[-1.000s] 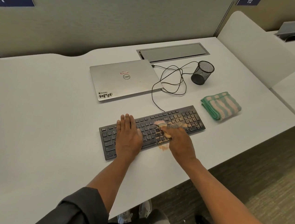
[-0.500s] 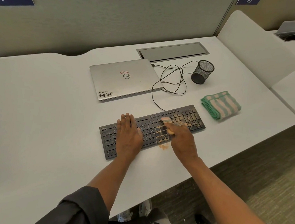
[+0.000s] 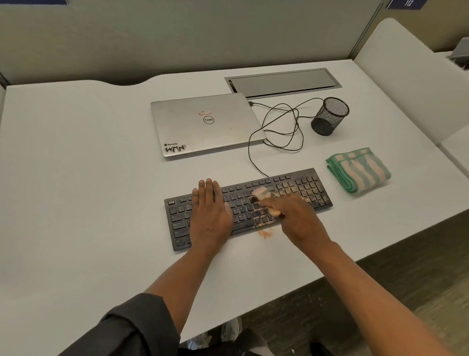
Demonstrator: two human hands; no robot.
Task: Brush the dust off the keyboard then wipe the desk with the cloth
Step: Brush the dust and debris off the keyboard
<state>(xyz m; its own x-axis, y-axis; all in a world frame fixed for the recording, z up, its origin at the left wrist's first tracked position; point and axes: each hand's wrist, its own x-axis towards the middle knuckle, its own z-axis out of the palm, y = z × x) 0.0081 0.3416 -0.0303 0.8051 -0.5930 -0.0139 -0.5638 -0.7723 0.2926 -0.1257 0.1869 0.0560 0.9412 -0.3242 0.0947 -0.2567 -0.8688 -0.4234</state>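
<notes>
**Brush works the middle of the dusty keyboard**

The white laminate desk [image 3: 59, 162] carries a closed silver Dell laptop [image 3: 204, 124] with a "WMN" sticker. In front of it lies the black keyboard [image 3: 306, 189], its right keys speckled with tan dust. The folded green-and-cream striped cloth [image 3: 359, 169] sits just right of the keyboard, apart from it, and a black mesh cup [image 3: 329, 116] stands behind. Blue partition labels read "111" and "112".

The left hand [image 3: 210, 215] presses flat on the keyboard, fingers straight, unmoved since before. The right hand [image 3: 297, 220] curls round a small blurred brush [image 3: 260, 193], which has shifted slightly left. Swept dust [image 3: 265, 233] lies at the keyboard's front edge.
</notes>
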